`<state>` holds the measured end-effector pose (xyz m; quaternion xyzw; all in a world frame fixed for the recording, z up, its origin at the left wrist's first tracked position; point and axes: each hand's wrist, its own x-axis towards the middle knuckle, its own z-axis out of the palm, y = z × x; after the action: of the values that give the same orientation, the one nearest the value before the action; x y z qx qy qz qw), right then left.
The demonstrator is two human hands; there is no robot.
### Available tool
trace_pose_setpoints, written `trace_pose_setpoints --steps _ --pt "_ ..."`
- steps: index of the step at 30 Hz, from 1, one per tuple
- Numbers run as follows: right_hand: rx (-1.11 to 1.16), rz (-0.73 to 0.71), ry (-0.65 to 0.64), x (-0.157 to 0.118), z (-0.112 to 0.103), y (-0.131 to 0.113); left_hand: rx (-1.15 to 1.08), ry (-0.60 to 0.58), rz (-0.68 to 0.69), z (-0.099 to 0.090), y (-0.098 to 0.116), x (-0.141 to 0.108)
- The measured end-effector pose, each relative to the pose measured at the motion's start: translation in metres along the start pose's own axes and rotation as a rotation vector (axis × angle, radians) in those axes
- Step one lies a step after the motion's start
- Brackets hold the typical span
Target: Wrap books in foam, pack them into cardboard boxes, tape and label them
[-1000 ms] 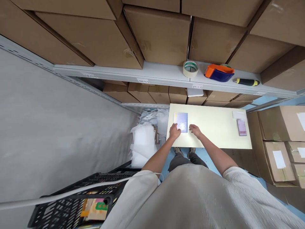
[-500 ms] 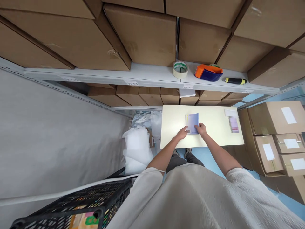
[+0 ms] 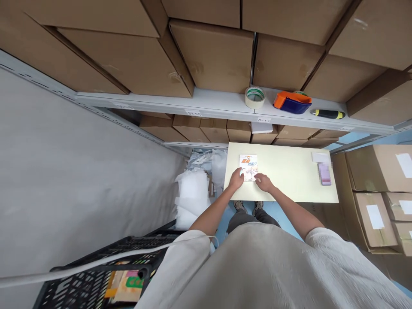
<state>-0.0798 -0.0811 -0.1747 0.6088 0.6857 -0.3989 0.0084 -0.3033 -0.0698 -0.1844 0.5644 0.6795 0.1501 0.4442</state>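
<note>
A small book [image 3: 248, 165] with a white cover, orange and blue lettering and a picture lies over the left part of the cream tabletop [image 3: 289, 180]. My left hand [image 3: 236, 179] grips its lower left edge. At the lower right corner, my right hand [image 3: 263, 182] has its fingers closed on the book. Near the right end of the tabletop are a white slip [image 3: 320, 157] and a blurred purple item [image 3: 324, 174].
A shelf [image 3: 219, 99] ahead holds cartons, a tape roll [image 3: 255, 98], an orange and blue tool [image 3: 292, 102] and a black-yellow cutter [image 3: 328, 114]. White sheets [image 3: 193, 193] and a black crate [image 3: 77, 283] stand left, cartons [image 3: 375, 216] right.
The book has turned over from its bluish-purple side to the white pictured side. Both hands have shifted left on the tabletop with it. The camera view has moved slightly.
</note>
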Motion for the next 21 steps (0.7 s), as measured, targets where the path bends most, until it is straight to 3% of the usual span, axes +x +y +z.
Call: trace_pose_setpoints --steps 3,6,13,21 --pt "-0.167 -0.026 -0.067 -0.006 0.002 0.000 0.192 -0.164 0.164 0.004 -0.006 -0.017" --pt "-0.242 -0.038 -0.104 -0.009 0.001 -0.003 0.330 -0.255 0.232 0.009 -0.010 -0.029" --pt "-0.337 -0.058 -0.177 -0.003 0.002 -0.015 0.399 -0.299 0.185 0.004 -0.016 -0.031" --pt "-0.392 -0.024 -0.211 0.016 0.020 -0.033 0.447 -0.302 0.159 -0.009 -0.028 -0.017"
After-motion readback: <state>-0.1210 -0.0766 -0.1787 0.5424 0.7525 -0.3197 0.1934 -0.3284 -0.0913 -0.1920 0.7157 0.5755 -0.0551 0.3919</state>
